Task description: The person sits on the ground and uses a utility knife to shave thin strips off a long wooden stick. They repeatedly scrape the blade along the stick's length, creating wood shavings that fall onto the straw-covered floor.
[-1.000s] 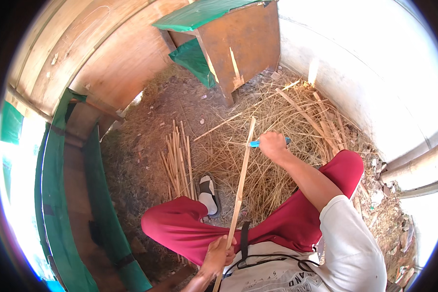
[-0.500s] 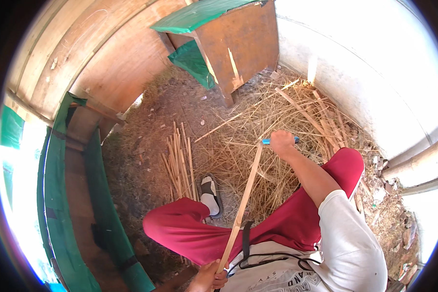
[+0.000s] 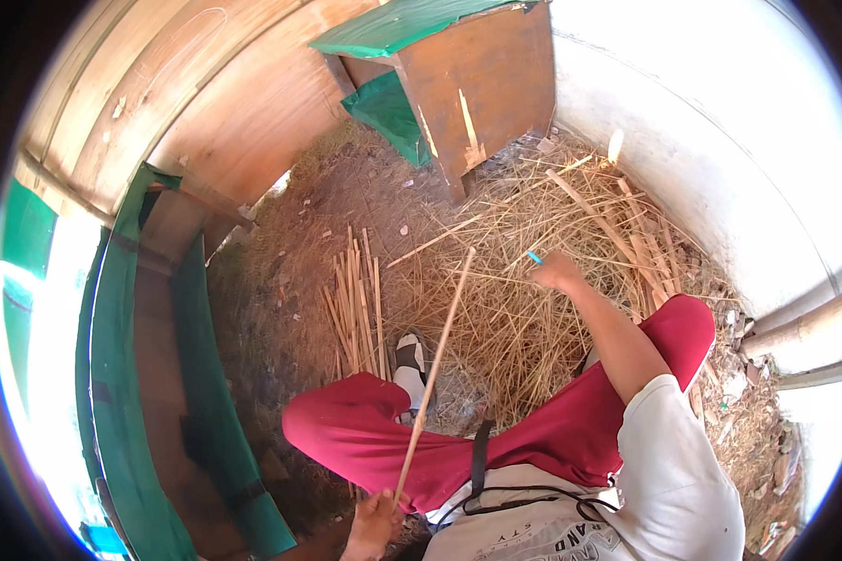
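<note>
My left hand (image 3: 374, 520), low in the view near my lap, is closed round the lower end of a long, thin bamboo strip (image 3: 428, 383). The strip slants up and away past my left knee, its far end free in the air over the straw. My right hand (image 3: 558, 272) is closed on a blue-handled tool (image 3: 533, 257), held above the straw to the right of the strip's tip and apart from it. Only a short blue piece of the tool shows beyond my fingers; its working part cannot be made out.
A bundle of bamboo strips (image 3: 355, 304) lies beside my left foot. Loose straw and shavings (image 3: 505, 318) cover the ground ahead, with wider split pieces (image 3: 641, 238) by the pale wall. A wooden cabinet (image 3: 486, 93) stands at the back; a green-covered bench (image 3: 122, 374) lines the left.
The bamboo strip has swung left and turned its narrow edge up, coming away from the tool. My left hand has shifted left, and my right hand has turned with the tool.
</note>
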`<control>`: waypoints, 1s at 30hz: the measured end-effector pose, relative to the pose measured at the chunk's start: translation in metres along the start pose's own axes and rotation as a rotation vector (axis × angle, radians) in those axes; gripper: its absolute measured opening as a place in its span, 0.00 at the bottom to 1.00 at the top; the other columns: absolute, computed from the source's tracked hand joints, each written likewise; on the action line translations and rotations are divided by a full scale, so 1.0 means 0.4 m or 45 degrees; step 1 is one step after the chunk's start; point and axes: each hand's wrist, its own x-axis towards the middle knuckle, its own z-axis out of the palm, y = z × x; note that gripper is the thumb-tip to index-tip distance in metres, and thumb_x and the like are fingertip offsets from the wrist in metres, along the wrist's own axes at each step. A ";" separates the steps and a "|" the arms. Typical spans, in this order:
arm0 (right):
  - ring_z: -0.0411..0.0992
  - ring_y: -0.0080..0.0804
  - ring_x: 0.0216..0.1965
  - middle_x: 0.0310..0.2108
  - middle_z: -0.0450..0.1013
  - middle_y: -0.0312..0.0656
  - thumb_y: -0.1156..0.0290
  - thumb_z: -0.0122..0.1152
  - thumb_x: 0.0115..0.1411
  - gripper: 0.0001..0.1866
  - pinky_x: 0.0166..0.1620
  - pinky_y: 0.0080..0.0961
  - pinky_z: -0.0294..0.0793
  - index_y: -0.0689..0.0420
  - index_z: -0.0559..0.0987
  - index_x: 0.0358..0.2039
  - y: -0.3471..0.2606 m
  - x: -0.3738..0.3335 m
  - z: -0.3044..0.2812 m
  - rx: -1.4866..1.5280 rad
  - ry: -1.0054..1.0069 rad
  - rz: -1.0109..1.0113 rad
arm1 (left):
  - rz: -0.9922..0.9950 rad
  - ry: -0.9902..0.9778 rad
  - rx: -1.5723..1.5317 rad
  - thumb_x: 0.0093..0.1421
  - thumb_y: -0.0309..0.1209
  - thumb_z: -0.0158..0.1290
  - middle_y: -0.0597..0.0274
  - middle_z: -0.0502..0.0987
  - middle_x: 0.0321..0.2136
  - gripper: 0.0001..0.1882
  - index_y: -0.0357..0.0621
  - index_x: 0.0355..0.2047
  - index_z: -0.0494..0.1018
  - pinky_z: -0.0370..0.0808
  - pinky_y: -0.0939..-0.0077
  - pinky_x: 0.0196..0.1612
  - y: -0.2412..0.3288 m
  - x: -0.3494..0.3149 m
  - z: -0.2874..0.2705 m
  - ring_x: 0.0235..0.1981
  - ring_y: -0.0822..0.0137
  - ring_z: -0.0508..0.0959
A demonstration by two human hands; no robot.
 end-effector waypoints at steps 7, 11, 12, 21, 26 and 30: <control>0.71 0.28 0.21 0.22 0.76 0.43 0.56 0.63 0.62 0.21 0.25 0.30 0.68 0.66 0.81 0.30 -0.181 -0.156 -0.042 0.584 -0.158 -0.371 | 0.272 -0.082 -0.234 0.74 0.44 0.37 0.73 0.61 0.17 0.20 0.39 0.41 0.70 0.53 0.85 0.15 0.129 0.093 0.048 0.13 0.83 0.55; 0.71 0.21 0.21 0.22 0.76 0.40 0.64 0.66 0.61 0.14 0.25 0.23 0.67 0.64 0.82 0.30 -0.202 -0.243 -0.087 0.943 -0.113 -0.469 | 0.361 -0.213 -0.355 0.74 0.44 0.39 0.73 0.61 0.19 0.20 0.39 0.41 0.70 0.53 0.87 0.16 0.201 0.142 0.108 0.14 0.84 0.55; 0.71 0.22 0.23 0.23 0.77 0.40 0.64 0.66 0.62 0.13 0.28 0.23 0.69 0.63 0.82 0.31 -0.204 -0.263 -0.097 1.006 -0.120 -0.481 | 0.386 -0.236 -0.379 0.74 0.44 0.39 0.73 0.61 0.19 0.20 0.39 0.41 0.70 0.53 0.87 0.16 0.209 0.155 0.123 0.14 0.84 0.55; 0.61 0.16 0.19 0.21 0.71 0.31 0.55 0.70 0.58 0.20 0.27 0.25 0.64 0.62 0.83 0.31 -0.219 -0.297 -0.078 1.176 -0.091 -0.619 | 0.463 -0.360 -0.446 0.74 0.43 0.39 0.73 0.60 0.19 0.18 0.40 0.42 0.70 0.56 0.88 0.17 0.267 0.189 0.232 0.15 0.83 0.56; 0.58 0.12 0.15 0.21 0.71 0.32 0.57 0.72 0.56 0.21 0.17 0.16 0.53 0.65 0.80 0.35 -0.240 -0.319 -0.090 1.300 -0.231 -0.527 | 0.449 -0.414 -0.478 0.74 0.43 0.39 0.73 0.60 0.19 0.19 0.40 0.42 0.70 0.56 0.87 0.17 0.243 0.203 0.251 0.15 0.83 0.57; 0.57 0.12 0.14 0.21 0.71 0.32 0.60 0.74 0.55 0.20 0.16 0.15 0.51 0.65 0.80 0.35 -0.239 -0.309 -0.090 1.323 -0.224 -0.435 | 0.414 -0.472 -0.453 0.74 0.45 0.36 0.73 0.60 0.19 0.21 0.40 0.43 0.70 0.56 0.86 0.17 0.250 0.187 0.266 0.15 0.82 0.57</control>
